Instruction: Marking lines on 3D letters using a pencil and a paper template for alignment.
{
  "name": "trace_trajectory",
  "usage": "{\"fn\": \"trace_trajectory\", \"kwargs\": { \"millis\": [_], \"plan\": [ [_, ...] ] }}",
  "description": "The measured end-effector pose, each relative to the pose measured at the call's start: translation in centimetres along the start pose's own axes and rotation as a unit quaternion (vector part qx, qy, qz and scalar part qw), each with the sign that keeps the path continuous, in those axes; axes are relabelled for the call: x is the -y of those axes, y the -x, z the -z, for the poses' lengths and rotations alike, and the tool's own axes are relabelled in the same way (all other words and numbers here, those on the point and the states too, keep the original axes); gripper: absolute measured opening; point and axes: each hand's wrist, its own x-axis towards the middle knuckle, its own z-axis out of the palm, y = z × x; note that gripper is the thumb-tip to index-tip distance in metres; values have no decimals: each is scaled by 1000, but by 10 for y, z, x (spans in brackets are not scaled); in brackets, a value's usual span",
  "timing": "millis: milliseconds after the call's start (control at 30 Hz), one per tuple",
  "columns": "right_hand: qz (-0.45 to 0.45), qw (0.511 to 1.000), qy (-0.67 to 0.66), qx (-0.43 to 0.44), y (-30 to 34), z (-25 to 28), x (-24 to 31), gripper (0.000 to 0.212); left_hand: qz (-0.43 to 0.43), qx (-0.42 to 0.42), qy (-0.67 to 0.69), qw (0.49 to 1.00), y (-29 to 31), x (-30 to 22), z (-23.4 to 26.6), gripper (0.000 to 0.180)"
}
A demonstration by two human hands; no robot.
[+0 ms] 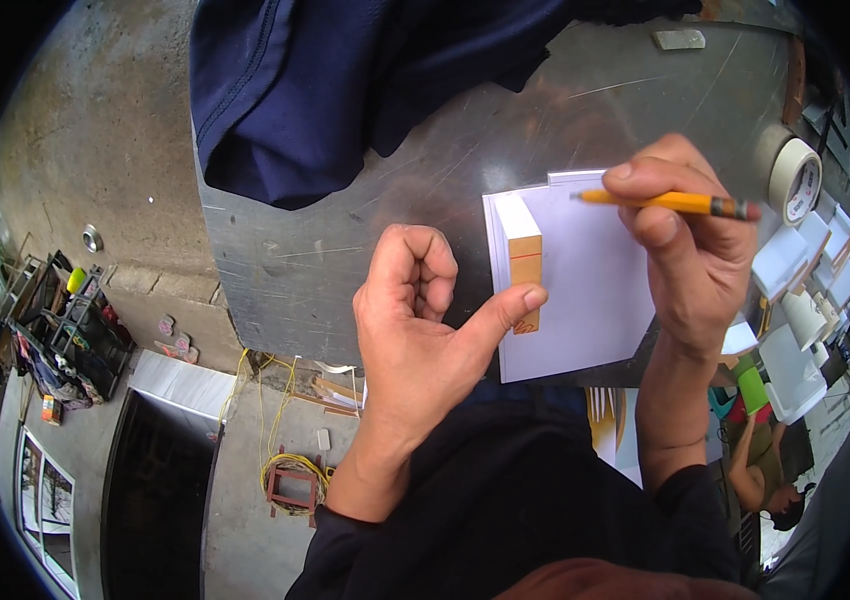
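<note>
Red scrawl on tan block (525, 268), illegible; printing inside tape roll (784, 178), too small to read.

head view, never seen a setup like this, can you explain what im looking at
This comes from a wide fisheye camera worn on a person's head, looking down, so edges bend. No machine here: just the wearer's bare hands. The right hand holds a yellow pencil, its tip over layered white paper. The left hand, fingers curled, has its thumb on a small rectangular white-and-tan block on that paper. Beneath is a grey metal table, with dark blue fabric across its far side.
</note>
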Motion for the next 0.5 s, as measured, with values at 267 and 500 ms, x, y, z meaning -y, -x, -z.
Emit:
{"fn": "trace_trajectory", "kwargs": {
  "millis": [267,500],
  "plan": [
    [18,977,214,-2,-7,-19,-11,21,43,18,47,998,3,-1,0,56],
    [-32,984,176,13,-7,-24,-15,19,34,29,51,998,2,-1,0,57]
  ]
}}
